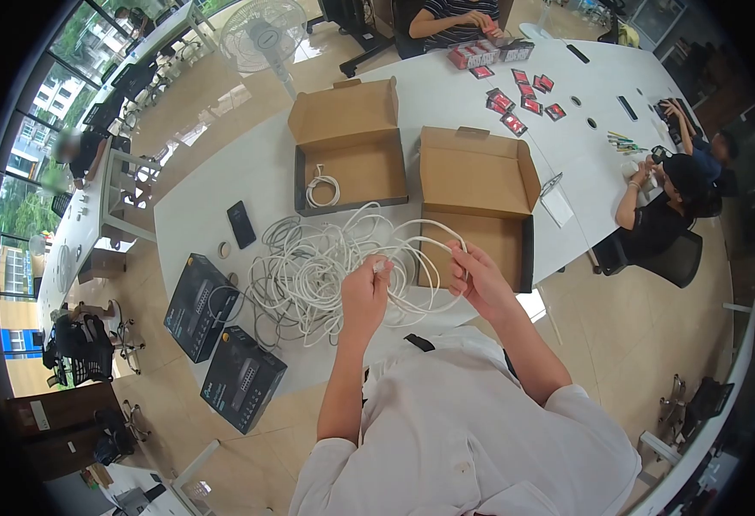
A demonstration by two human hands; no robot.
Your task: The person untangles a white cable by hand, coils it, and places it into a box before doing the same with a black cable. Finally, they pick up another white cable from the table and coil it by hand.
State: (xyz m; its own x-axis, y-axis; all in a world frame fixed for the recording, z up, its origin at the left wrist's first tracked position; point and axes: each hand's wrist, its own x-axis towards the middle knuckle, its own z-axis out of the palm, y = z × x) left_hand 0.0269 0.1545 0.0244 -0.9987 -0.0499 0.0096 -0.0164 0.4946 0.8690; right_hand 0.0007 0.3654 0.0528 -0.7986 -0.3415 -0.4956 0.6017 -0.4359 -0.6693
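My left hand (pixel 365 297) is closed around a white network cable, with a pale plug end (pixel 380 267) showing at the thumb. To its right, my right hand (pixel 482 279) pinches a loop of white cable (pixel 433 223) between thumb and fingers. Both hands are raised over the table's near edge. Beside and beyond my left hand lies a large tangled heap of white and grey cables (pixel 300 279). An open cardboard box (pixel 480 168) stands just past my right hand. Another open box (pixel 343 112) farther left holds a small coiled white cable (pixel 322 191).
Two dark product boxes (pixel 244 378) lie at the table's near left, close to a tape roll (pixel 223 250) and a phone (pixel 241 224). Red packets (pixel 513 124) are scattered at the far side. Other people sit around the table. A fan (pixel 265 39) stands behind it.
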